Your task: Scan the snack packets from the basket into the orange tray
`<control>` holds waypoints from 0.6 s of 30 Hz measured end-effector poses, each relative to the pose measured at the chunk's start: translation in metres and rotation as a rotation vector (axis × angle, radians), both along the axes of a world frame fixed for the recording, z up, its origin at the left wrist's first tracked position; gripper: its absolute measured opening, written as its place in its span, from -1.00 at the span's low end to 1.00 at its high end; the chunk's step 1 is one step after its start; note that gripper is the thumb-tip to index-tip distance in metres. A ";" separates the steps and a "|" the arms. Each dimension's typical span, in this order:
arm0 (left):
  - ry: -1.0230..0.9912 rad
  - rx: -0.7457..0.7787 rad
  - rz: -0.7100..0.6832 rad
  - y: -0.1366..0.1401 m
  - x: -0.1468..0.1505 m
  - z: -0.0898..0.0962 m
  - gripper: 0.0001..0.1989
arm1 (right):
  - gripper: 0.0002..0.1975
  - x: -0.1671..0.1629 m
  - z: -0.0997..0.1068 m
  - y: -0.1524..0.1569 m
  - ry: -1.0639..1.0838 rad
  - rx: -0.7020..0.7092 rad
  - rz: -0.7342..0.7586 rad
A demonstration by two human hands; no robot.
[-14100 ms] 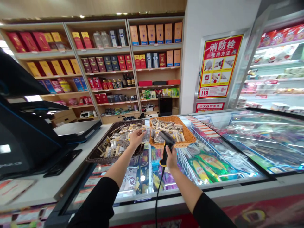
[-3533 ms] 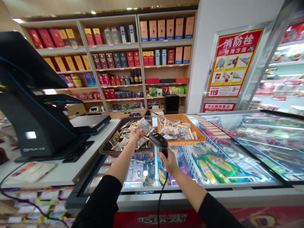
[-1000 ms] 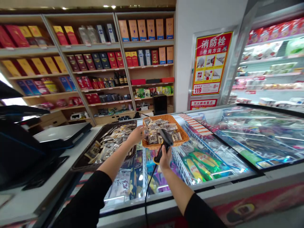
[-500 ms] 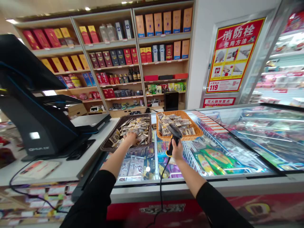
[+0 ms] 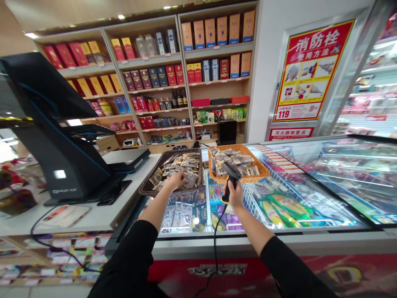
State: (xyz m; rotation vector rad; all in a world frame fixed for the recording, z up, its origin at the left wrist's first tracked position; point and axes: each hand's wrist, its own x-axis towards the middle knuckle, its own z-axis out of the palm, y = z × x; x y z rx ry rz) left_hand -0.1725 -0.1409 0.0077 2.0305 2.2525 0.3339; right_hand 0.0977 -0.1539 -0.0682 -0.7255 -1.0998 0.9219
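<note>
My right hand [image 5: 235, 194] is wrapped round the grip of a black barcode scanner [image 5: 231, 170] with yellow trim. Its head points up and left, just in front of an orange wicker basket [image 5: 263, 169], and a black cable [image 5: 215, 240] hangs from its grip. My left hand [image 5: 177, 181] is down in a dark brown wicker basket [image 5: 143, 182], fingers curled against a small snack packet [image 5: 192, 178] at the front of the pile. Similar small packets [image 5: 228, 156] fill the orange basket. The fingertips of my left hand are partly hidden.
Both baskets rest on the glass top of a chest freezer [image 5: 279, 238] with bagged goods inside. To the left, a black checkout terminal [image 5: 62, 165] and a flat scale [image 5: 130, 159] stand on a white counter [image 5: 18, 219]. Shelves of boxed bottles [image 5: 161, 78] line the back wall.
The whole view has shifted, so everything sits slightly further right. My left hand stays at the packets in the brown basket, and my right hand still holds the scanner.
</note>
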 end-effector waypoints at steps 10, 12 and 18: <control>-0.752 0.732 0.025 0.022 0.033 0.024 -0.65 | -0.72 -0.001 -0.002 0.001 -0.041 0.037 0.048; -0.925 0.727 -0.043 0.037 0.054 0.022 -0.72 | -0.73 -0.001 -0.001 0.000 -0.045 0.050 0.037; -1.215 0.636 -0.174 0.059 0.100 -0.004 -0.78 | -0.72 0.000 0.001 0.000 -0.079 0.072 0.045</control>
